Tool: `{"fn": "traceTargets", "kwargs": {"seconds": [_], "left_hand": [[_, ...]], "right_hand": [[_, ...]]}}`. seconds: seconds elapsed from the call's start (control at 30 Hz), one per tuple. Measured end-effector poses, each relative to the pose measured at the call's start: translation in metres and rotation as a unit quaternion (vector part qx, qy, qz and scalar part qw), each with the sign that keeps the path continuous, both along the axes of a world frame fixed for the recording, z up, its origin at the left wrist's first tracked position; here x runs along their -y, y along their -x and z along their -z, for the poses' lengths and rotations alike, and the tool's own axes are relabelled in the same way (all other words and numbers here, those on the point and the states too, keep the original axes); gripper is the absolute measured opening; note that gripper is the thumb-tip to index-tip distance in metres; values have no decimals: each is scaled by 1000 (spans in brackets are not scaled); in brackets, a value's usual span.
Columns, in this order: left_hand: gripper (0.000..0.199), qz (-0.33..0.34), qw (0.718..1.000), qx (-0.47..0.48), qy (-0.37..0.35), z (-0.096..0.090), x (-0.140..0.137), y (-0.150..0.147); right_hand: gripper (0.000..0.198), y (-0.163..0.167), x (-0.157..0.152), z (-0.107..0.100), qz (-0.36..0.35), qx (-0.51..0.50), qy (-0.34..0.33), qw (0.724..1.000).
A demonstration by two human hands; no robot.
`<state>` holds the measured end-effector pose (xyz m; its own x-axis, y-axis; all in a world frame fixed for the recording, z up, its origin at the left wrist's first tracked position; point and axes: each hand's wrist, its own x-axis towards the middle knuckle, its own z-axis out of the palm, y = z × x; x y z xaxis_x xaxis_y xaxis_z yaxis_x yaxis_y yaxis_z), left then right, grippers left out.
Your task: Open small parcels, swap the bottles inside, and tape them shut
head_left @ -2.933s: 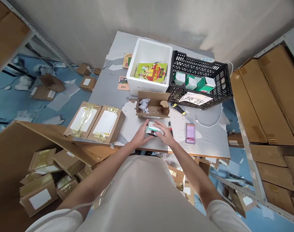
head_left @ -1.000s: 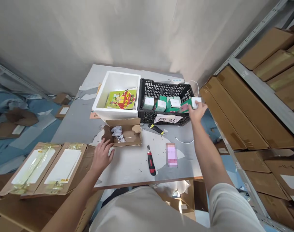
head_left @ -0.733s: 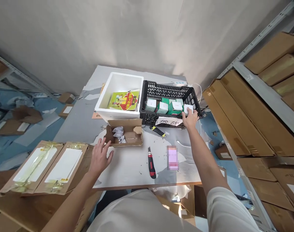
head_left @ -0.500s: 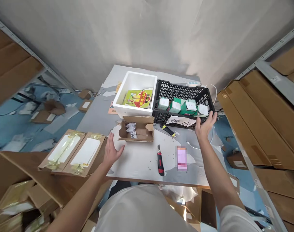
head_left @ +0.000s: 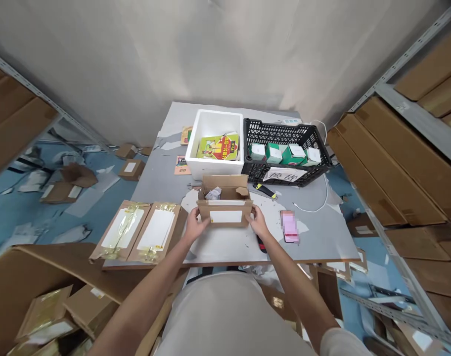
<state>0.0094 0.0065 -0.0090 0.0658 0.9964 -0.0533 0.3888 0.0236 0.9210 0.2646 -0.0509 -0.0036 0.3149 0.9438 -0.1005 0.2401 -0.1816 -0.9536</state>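
Observation:
An open cardboard box (head_left: 206, 213) stands at the middle of the table, its front side with a white label facing me. My left hand (head_left: 196, 225) grips the box at its left front edge, thumb on the front. At the right front edge, my right hand (head_left: 258, 222) holds the same box. Crumpled paper (head_left: 213, 194) lies inside on the left. Partly covered by my right forearm is a red and black utility knife (head_left: 261, 244). Behind the box, to the right, is a black and yellow cutter (head_left: 265, 191).
Behind stand a white foam box (head_left: 196, 165) with colourful booklets (head_left: 220, 147) and a black crate (head_left: 250, 170) holding green and white boxes (head_left: 293, 154). Two taped parcels (head_left: 139, 230) lie at left, a blurred pink item (head_left: 290, 227) at right. Shelves with cartons (head_left: 381, 163) flank the table.
My right hand has left the black crate and come to the cardboard box. My left hand has also taken hold of it. The box's labelled front now stands up towards me.

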Motion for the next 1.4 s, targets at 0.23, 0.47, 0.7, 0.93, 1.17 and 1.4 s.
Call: {"fn": "traceTargets", "kwargs": {"seconds": [0.23, 0.47, 0.7, 0.93, 1.17, 1.4], "left_hand": [[55, 33, 995, 51, 75, 17, 61, 28], [75, 106, 986, 35, 124, 43, 76, 49], [98, 194, 966, 26, 167, 62, 91, 67], [75, 204, 974, 19, 95, 49, 83, 67], [61, 280, 957, 71, 0, -44, 108, 8], [62, 439, 895, 72, 37, -76, 187, -128]], "right_hand": [[53, 37, 77, 5, 103, 11, 55, 993], [63, 60, 106, 22, 122, -34, 75, 989], [58, 72, 141, 41, 178, -63, 131, 973], [59, 88, 139, 28, 177, -60, 96, 978], [66, 86, 229, -75, 324, 63, -63, 942], [84, 61, 333, -115, 550, 161, 74, 816]]}}
